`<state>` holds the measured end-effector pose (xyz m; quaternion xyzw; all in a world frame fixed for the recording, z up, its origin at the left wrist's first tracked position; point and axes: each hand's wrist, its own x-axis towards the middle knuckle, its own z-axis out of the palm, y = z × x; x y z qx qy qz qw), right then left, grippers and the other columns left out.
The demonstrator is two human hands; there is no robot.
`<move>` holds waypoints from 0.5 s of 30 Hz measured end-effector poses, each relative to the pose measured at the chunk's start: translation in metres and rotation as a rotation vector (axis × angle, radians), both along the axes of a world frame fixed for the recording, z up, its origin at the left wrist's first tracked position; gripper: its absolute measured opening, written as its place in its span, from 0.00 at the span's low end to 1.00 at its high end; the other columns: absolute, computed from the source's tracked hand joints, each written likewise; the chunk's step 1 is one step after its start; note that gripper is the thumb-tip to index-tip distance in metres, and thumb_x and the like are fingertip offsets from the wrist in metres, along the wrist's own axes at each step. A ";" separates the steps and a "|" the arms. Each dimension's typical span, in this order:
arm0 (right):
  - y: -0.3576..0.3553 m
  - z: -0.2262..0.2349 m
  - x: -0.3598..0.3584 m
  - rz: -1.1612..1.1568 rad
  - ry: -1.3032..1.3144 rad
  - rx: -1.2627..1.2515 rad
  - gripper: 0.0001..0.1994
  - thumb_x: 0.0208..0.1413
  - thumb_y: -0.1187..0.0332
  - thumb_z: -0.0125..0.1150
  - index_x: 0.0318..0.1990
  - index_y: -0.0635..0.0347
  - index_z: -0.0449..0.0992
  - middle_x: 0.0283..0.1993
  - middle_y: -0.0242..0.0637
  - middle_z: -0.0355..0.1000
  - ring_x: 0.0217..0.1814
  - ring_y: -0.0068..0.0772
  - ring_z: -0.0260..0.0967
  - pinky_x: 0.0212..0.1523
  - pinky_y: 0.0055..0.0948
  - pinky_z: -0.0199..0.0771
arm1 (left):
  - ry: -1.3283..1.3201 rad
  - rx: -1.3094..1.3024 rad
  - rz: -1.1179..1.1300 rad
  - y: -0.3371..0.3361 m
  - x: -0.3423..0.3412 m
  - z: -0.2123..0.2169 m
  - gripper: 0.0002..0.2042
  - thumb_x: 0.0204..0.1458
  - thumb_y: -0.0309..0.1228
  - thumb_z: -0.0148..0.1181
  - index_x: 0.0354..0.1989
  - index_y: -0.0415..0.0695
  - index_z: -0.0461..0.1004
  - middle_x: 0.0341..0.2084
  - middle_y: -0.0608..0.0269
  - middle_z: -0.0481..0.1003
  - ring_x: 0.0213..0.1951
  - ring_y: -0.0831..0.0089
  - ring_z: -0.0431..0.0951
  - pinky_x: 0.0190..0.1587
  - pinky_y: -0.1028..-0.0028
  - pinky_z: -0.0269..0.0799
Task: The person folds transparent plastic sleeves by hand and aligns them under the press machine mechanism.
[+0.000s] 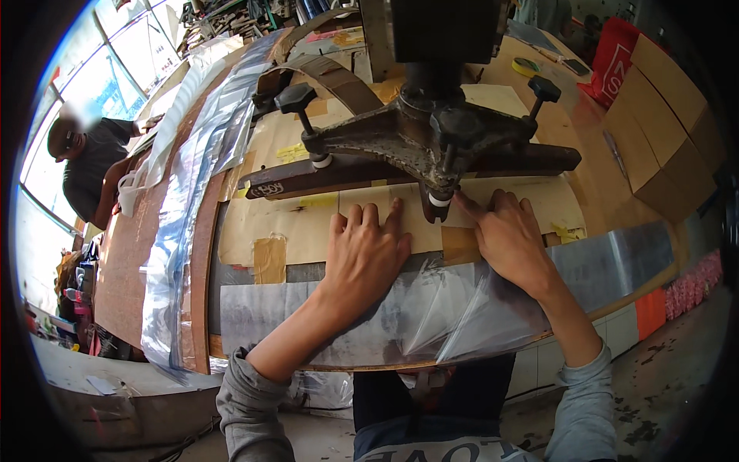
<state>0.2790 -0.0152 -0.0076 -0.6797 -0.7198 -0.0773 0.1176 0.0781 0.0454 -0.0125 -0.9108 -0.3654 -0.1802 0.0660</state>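
Observation:
My left hand (366,250) rests palm down on a pale board (239,235), its fingers stretched toward a long dark metal bar (493,164). Further right, my right hand (512,239) also presses on the board, index finger pointing at the bar and the other fingers partly bent. The bar hangs from a black metal press head (416,135) with knobs and a white-tipped foot between my hands. Clear plastic film (362,331) lies along the near edge under my forearms. A brown tape patch (270,259) sticks to the board left of my left hand. Neither hand grips anything.
More clear film (173,254) runs down the left side of the table. A person (92,169) is at the far left. A cardboard box (662,138), a red bag (612,65), a pen (616,154) and a yellow tape roll (526,67) are at the right.

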 end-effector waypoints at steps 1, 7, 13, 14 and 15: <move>0.001 -0.001 0.001 0.002 -0.005 0.026 0.21 0.48 0.71 0.53 0.53 0.50 0.71 0.31 0.46 0.66 0.37 0.41 0.64 0.41 0.36 0.60 | -0.009 0.003 0.004 0.000 0.001 0.000 0.21 0.49 0.37 0.54 0.51 0.39 0.68 0.27 0.54 0.68 0.35 0.61 0.68 0.38 0.64 0.61; 0.002 -0.006 0.003 0.036 0.090 0.036 0.20 0.49 0.73 0.53 0.52 0.50 0.72 0.31 0.43 0.66 0.39 0.39 0.63 0.42 0.35 0.59 | 0.053 0.032 0.025 0.001 0.003 -0.002 0.21 0.51 0.37 0.52 0.51 0.39 0.68 0.27 0.57 0.69 0.34 0.64 0.68 0.40 0.66 0.60; -0.002 0.003 -0.001 0.053 0.188 0.072 0.18 0.48 0.73 0.54 0.49 0.50 0.75 0.31 0.41 0.67 0.42 0.37 0.64 0.42 0.34 0.58 | 0.038 0.040 0.016 -0.001 0.003 -0.003 0.20 0.52 0.37 0.51 0.51 0.38 0.69 0.27 0.58 0.70 0.35 0.65 0.69 0.40 0.66 0.60; -0.002 0.003 0.000 0.058 0.188 0.073 0.18 0.48 0.73 0.54 0.49 0.50 0.75 0.31 0.41 0.67 0.42 0.37 0.64 0.42 0.34 0.58 | 0.039 0.041 0.021 -0.001 0.003 -0.003 0.20 0.52 0.37 0.51 0.51 0.38 0.69 0.27 0.58 0.70 0.35 0.65 0.69 0.40 0.66 0.60; -0.004 0.002 0.001 0.057 0.172 0.051 0.17 0.48 0.73 0.54 0.48 0.50 0.75 0.31 0.41 0.67 0.42 0.37 0.64 0.42 0.34 0.57 | 0.037 0.050 0.013 -0.001 0.004 -0.002 0.20 0.51 0.37 0.52 0.49 0.37 0.69 0.27 0.58 0.71 0.35 0.66 0.70 0.40 0.67 0.60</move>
